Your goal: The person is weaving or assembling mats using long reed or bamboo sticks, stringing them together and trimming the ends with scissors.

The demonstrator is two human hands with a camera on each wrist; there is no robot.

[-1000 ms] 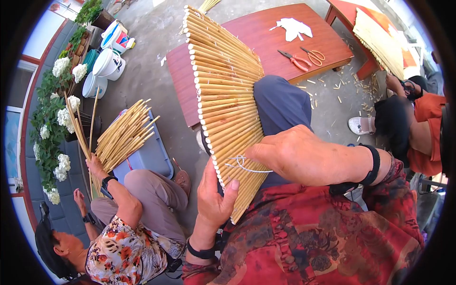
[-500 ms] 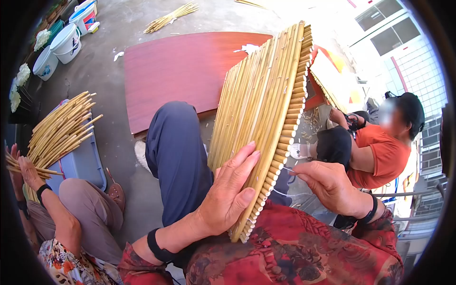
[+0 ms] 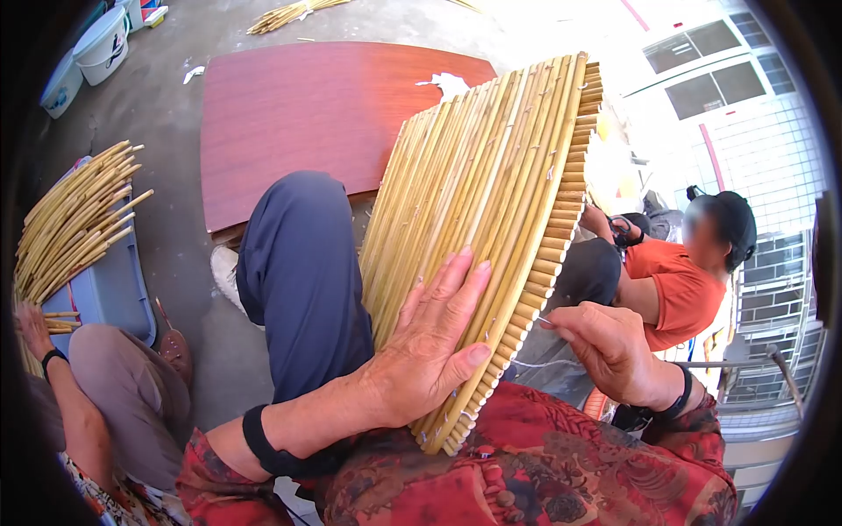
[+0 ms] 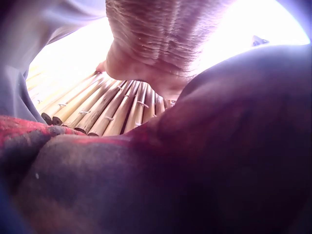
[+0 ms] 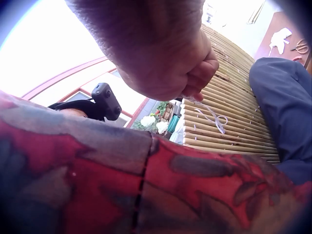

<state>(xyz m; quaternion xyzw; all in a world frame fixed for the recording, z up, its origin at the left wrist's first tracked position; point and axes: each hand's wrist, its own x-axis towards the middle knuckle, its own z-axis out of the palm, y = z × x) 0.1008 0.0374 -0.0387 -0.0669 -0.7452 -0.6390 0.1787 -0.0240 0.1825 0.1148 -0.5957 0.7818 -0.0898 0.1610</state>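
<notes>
A mat of thin cane sticks (image 3: 478, 167), bound with white stitches, stands tilted over the lap, one long edge showing a row of cut stick ends. My left hand (image 3: 421, 364) rests on the mat's broad face with its fingers straight and the thumb near that edge. Just off the stick ends, my right hand (image 3: 610, 351) pinches a white string (image 3: 542, 321) between thumb and forefinger. In the right wrist view a loop of the string (image 5: 218, 123) hangs in front of the mat. The left wrist view shows stitched sticks (image 4: 105, 109) beneath the hand.
A low red-brown table (image 3: 289, 123) stands ahead, a white scrap (image 3: 449, 85) on it. To the left, cane sticks (image 3: 79, 210) lie over a blue-grey bin (image 3: 123, 285) beside a seated person's knee (image 3: 114, 377). Another person in orange (image 3: 680, 298) sits at the right.
The mat has turned so its other face shows; the left hand shifted from gripping its edge to lying flat on it. The right hand moved right with the string. The view swung rightward.
</notes>
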